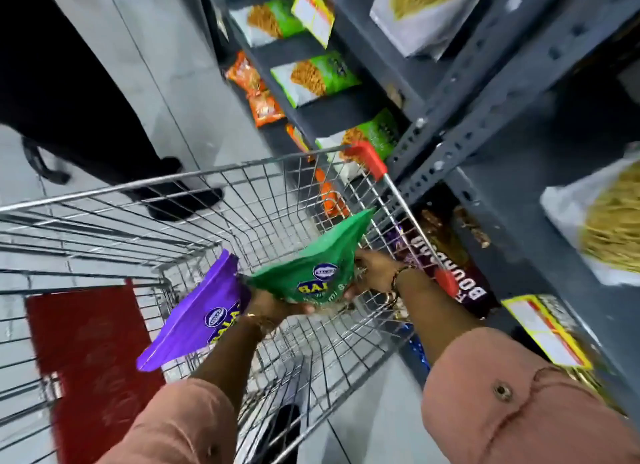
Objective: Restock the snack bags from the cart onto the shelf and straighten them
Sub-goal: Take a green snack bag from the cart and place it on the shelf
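I look down into a wire shopping cart (145, 186) beside a dark grey metal shelf (485, 93). My left hand (266, 306) grips a purple snack bag (197, 318) over the cart's basket. My right hand (375, 271) holds a green snack bag (318, 266) by its right side, next to the purple one. Both bags hang above the cart's mesh floor, which shows bare under them. On the shelf levels lie green and white snack bags (315, 77) and white bags of yellow noodles (426, 10).
Another person's dark trousers and shoe (180, 200) stand on the grey floor just beyond the cart. Orange packets (256, 93) fill the lowest shelf level. A dark biscuit pack (450, 280) lies on the shelf beside my right wrist. A red flap (90, 359) covers the cart's near left.
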The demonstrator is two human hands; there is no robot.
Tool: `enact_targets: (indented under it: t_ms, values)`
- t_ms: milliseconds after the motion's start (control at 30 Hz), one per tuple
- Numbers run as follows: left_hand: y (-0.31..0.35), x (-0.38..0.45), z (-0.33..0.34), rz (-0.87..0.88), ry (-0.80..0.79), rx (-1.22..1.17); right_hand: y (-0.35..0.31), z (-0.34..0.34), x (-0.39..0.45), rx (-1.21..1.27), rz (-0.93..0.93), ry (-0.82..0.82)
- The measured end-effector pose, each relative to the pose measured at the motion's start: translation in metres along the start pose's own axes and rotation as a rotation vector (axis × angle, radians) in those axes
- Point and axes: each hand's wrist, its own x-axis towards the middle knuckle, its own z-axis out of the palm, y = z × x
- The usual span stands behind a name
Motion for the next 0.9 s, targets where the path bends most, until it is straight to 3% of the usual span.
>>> enact_targets:
  t_ms: [67,233,467,633,733,900]
  values:
    - [0.033,-0.023,0.002,0.046,-0.014,-0.025,-0.006,-0.008,-0.038,-0.151,-0.139,0.109]
    - [0.118,-0.086,0.009,0.315,-0.024,0.034,-0.02,-0.017,-0.154,-0.013,-0.392,0.274]
    - [0.233,-0.217,0.063,0.684,-0.024,0.145,-0.019,-0.013,-0.35,0.09,-0.652,0.646]
    - [0.294,-0.316,0.125,0.909,-0.026,0.18,-0.001,-0.012,-0.491,0.113,-0.818,0.957]
    - [0.328,-0.376,0.18,1.092,-0.117,0.174,0.025,-0.012,-0.567,0.175,-0.941,1.168]
    - [0.369,-0.454,0.286,1.253,-0.32,0.023,0.081,-0.012,-0.676,0.298,-0.939,1.459]
